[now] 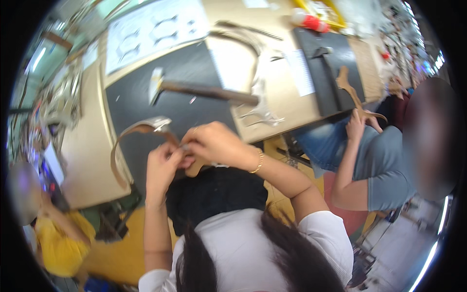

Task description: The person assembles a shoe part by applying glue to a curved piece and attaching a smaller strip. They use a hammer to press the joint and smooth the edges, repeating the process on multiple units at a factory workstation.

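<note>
My left hand (164, 164) and my right hand (218, 143) meet at the near edge of the black mat, fingers closed on a brown leather strap (116, 158). One part of the strap arches over the mat to the left, and its rounded end shows below my fingers. A small greyish bit sits between my fingertips, too blurred to name. Just beyond my hands a hammer (204, 90) with a wooden handle lies across the black mat (187, 65). Beside the hammer's handle end are pale cut strap pieces (260, 109).
A printed sheet with drawings (155, 31) lies at the back left. Farther right are another hammer (327, 63) on a dark mat, a red-and-white bottle (310, 20) and a yellow tray (335, 12). At right a co-worker holds a brown strap piece (352, 92); another person in yellow is at left.
</note>
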### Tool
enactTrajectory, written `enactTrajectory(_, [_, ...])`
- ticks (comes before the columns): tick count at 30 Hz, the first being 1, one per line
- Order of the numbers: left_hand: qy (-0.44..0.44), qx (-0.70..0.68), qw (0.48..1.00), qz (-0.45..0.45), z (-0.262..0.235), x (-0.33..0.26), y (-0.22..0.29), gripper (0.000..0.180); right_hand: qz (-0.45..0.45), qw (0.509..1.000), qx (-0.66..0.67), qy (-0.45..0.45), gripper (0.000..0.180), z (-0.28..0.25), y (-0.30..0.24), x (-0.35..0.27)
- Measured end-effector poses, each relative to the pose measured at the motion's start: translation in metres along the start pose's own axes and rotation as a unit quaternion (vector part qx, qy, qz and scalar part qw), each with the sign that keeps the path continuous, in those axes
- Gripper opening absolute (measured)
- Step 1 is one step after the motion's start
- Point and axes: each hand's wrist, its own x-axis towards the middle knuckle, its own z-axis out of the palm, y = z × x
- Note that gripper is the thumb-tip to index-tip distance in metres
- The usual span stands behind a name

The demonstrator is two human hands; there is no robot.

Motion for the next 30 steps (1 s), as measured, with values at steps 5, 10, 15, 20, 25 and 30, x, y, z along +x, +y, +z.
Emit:
enactTrajectory(5, [0.007, -0.045, 0.999, 0.0, 0.007, 0.012, -0.005, 0.016, -0.027, 0.992, -0.068, 0.101, 0.02, -0.058, 0.032, 0.017])
enactTrajectory(10, [-0.008, -0.069, 0.997, -0.017, 0.007, 0.015, -0.003, 0.014, 0.127, 0.831, -0.427, 0.334, 0.038, -0.236, 0.124, 0.069])
enactTrajectory(15, [-0.019, -0.072, 0.997, -0.033, 0.006, 0.015, 0.001, 0.015, 0.281, 0.744, -0.559, 0.237, 0.094, -0.339, 0.229, 0.068])
enactTrajectory(20, [-0.028, -0.093, 0.994, -0.039, 0.004, 0.017, -0.005, 0.016, 0.216, 0.722, -0.609, 0.248, 0.06, -0.354, 0.247, 0.072])
enactTrajectory(25, [-0.046, -0.094, 0.994, -0.031, 0.002, 0.019, -0.009, 0.019, 0.008, 0.734, -0.506, 0.453, 0.062, -0.321, 0.193, 0.072])
enactTrajectory(30, [-0.061, -0.103, 0.993, -0.011, 0.001, 0.017, -0.014, 0.021, -0.074, 0.867, 0.319, 0.376, 0.065, -0.22, 0.116, 0.042])
